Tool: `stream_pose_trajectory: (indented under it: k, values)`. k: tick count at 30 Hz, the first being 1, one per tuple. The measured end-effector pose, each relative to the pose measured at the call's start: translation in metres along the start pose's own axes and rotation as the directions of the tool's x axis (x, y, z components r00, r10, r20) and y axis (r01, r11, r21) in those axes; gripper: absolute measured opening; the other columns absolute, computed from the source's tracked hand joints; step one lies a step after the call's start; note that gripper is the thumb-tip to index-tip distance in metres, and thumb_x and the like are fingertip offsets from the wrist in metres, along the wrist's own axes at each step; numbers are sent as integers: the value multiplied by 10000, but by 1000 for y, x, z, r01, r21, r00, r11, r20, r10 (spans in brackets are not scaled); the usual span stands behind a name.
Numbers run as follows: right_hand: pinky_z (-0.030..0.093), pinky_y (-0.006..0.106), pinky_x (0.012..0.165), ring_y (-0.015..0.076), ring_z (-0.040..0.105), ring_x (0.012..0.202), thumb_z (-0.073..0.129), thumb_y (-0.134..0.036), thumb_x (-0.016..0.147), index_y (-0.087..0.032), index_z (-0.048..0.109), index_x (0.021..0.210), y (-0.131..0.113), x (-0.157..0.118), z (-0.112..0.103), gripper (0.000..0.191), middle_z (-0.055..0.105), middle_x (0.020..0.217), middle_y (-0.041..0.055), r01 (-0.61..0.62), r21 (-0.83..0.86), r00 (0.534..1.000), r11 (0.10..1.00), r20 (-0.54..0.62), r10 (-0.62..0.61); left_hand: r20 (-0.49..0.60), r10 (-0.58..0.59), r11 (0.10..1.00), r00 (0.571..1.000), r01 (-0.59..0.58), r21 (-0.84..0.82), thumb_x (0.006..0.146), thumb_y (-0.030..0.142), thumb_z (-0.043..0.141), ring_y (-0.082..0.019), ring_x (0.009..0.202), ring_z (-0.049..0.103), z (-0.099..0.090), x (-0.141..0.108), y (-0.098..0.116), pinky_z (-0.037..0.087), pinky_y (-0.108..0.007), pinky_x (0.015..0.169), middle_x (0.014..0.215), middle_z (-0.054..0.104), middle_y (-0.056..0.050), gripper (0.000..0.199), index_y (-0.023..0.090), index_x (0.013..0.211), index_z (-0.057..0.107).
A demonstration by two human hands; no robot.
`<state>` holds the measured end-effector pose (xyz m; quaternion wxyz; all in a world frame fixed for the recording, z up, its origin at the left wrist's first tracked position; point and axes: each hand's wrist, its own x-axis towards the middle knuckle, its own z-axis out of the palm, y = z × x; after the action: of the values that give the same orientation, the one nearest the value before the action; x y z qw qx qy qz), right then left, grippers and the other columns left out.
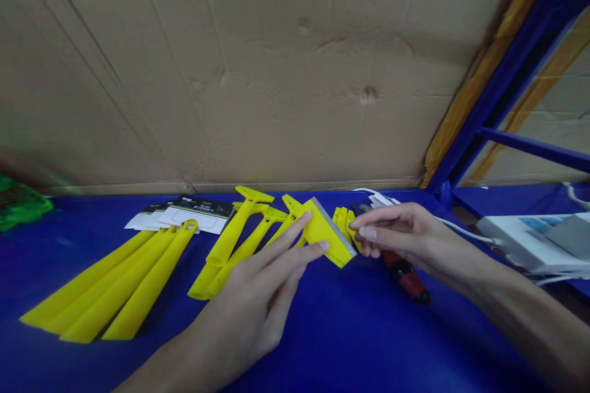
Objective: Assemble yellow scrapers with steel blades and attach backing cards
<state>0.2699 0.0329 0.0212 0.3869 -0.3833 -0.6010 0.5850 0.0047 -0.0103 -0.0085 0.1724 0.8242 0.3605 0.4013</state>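
My left hand (258, 295) holds a yellow scraper (325, 230), with two fingers stretched over its wide head. A grey metal blade (335, 224) runs along the head's right edge; the handle is mostly hidden behind my fingers. Just right of the blade, the thumb and forefinger of my right hand (401, 233) are pinched together. Whatever they grip, if anything, is too small or hidden to make out. Small yellow pieces (341, 218) lie behind those fingertips. Several more yellow scraper bodies (239, 252) rest on the blue table to the left of the held one.
Several yellow handles (124, 285) are fanned out at left, beside black-and-white packaging cards (193, 212). A red and black tool (408, 282) lies under my right forearm. A white power strip (530, 236) with cables is at right. Cardboard (276, 73) backs the blue table (332, 344).
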Motion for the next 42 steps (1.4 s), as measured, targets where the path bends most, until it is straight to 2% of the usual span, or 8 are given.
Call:
stream_pose_trajectory:
  k: [2,4,7,10,22,29,35,42]
  values:
    - [545,270,638,137,684,642,933,-389,754,-180,825,886,1,1,-2,270,772,721,25,31,25,997,999,-70,-30,-13,-288,875,958,258,-409,1018,224,622,-178,713,714,-2,5,4,581,-242,593,903,753,-56,275,293,1267,717]
    - [559,278,651,145,698,657,937,-384,748,-177,801,854,1,1,0,270,782,745,33,47,-1,994,999,-94,-46,185,-427,546,885,415,-727,984,303,706,-116,556,603,-6,9,3,457,-174,474,762,672,-4,202,276,1183,689]
    - [565,271,658,146,710,678,906,-400,786,-170,775,851,1,1,7,273,790,771,43,85,-62,993,994,-75,-89,393,-497,127,773,513,-849,986,280,710,-55,486,510,-11,11,-3,373,-121,497,655,592,40,304,301,1269,603]
    - [559,261,639,148,721,670,887,-415,808,-176,733,875,0,1,13,291,801,760,44,104,-69,991,992,-73,-109,457,-485,-18,746,513,-858,974,248,725,-47,485,505,-13,8,-8,366,-116,507,669,595,35,331,307,1271,590]
    - [417,287,569,131,557,668,862,-221,842,-201,856,852,8,-2,22,23,695,799,17,421,-374,880,827,-54,-472,558,-309,-54,770,572,-819,978,306,726,-46,459,372,-9,4,-12,279,-121,438,673,597,31,313,333,1272,623]
    - [409,277,579,121,550,677,843,-140,855,-202,855,859,12,-3,28,63,696,794,4,475,-362,853,802,-35,-521,558,-321,-12,765,586,-810,989,308,711,-45,450,354,-7,2,-12,250,-126,420,665,596,29,320,318,1264,548]
    - [378,282,583,120,504,673,863,-188,821,-225,800,834,16,0,27,75,647,803,-25,391,-309,898,867,-80,-433,563,-246,23,789,585,-811,1026,322,647,-39,445,324,-6,2,-15,248,-134,412,691,586,33,278,313,1269,512]
    - [511,326,768,172,655,842,904,-255,737,-268,654,1192,16,8,23,520,708,964,-7,145,-10,989,989,3,-145,574,-233,48,785,599,-799,1010,335,678,-39,461,361,-6,7,-9,303,-123,430,694,592,37,304,299,1269,523]
